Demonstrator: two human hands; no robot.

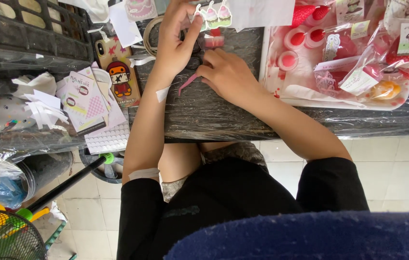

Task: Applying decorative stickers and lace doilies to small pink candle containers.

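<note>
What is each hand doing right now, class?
Left hand: pinching a cupcake sticker strip.
Right hand: closed grip around pink tweezers.

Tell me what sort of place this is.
Probably a small craft or packing bench at home: a plastic-wrapped table, a tray of bagged pink and red trinkets, and cupcake stickers above the left hand.

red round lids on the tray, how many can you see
3: two side by side, red round lids and, and a third below them on the tray's left side. Packets may hide others.
</note>
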